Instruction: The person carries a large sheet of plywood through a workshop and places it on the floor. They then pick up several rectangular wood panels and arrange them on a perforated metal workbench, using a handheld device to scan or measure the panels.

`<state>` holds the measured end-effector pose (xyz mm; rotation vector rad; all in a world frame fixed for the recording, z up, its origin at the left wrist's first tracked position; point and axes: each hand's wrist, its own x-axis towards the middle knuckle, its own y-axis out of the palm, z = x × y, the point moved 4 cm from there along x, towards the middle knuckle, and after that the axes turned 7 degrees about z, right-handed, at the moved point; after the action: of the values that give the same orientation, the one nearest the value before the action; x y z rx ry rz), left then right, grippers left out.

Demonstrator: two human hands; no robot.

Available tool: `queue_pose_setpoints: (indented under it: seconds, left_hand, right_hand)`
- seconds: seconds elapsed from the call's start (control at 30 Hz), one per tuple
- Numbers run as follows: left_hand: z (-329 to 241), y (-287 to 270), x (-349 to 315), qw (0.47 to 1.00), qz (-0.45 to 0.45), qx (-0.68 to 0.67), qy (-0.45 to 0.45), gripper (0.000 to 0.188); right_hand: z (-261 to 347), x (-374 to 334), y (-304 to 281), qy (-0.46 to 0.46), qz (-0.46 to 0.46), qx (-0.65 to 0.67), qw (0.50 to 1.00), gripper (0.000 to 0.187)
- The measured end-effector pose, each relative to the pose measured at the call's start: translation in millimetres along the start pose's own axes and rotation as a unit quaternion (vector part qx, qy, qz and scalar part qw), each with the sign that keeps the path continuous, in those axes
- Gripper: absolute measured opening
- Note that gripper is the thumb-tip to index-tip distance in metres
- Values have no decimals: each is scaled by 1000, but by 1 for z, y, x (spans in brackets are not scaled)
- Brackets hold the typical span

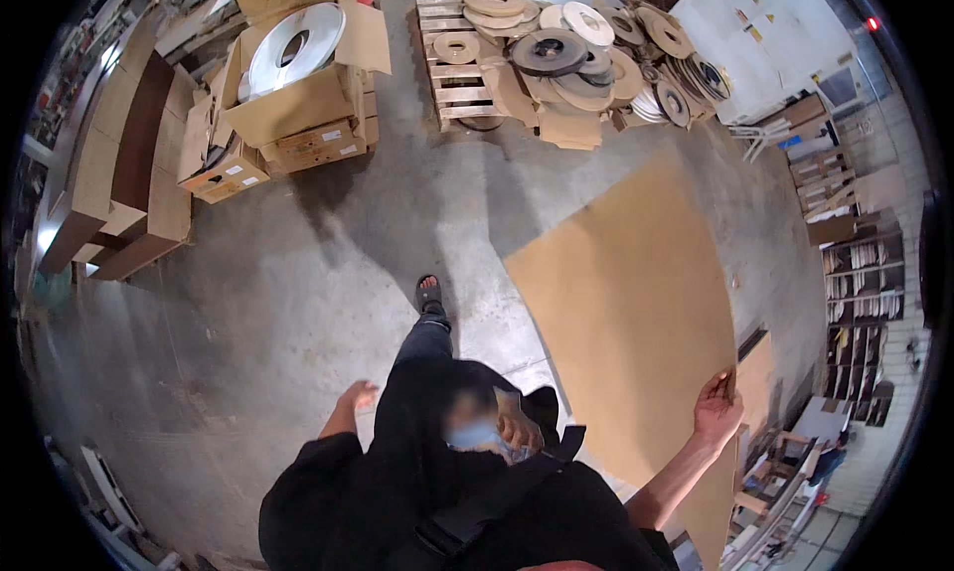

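A large thin tan board [626,303] slants along my right side, reaching from beside my body to well ahead. My right hand [717,408] is closed round its right edge, with the fingers at the rim. Part of the board's near end lies behind my right forearm. My left hand [363,393] hangs at my left side over the concrete floor, small in the picture, its fingers loosely apart and nothing in it. One sandalled foot [428,291] is stretched forward, left of the board.
Ahead stands a wooden pallet [462,99] beside piled coils of banding [549,52]. Cardboard boxes [298,119], one holding a white roll [296,49], are at the front left. Long brown panels [124,163] line the left. Shelves [863,283] and a person [829,462] are at the right.
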<state>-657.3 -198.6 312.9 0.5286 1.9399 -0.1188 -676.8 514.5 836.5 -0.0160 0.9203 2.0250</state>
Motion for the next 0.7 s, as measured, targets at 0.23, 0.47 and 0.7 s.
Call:
queue_pose_setpoints:
  seconds: [0.23, 0.47, 0.7]
  left_hand:
    - [-414, -70, 96, 916, -161, 288, 228, 43]
    - [-686, -139, 103, 914, -157, 13, 375, 40]
    - [-615, -239, 192, 913, -149, 352, 145, 41]
  right_hand:
    - [-37, 124, 234, -55, 167, 47, 983, 34]
    - [-102, 269, 412, -112, 226, 159, 955, 31]
    - [-214, 421, 667, -24, 325, 285, 901, 25]
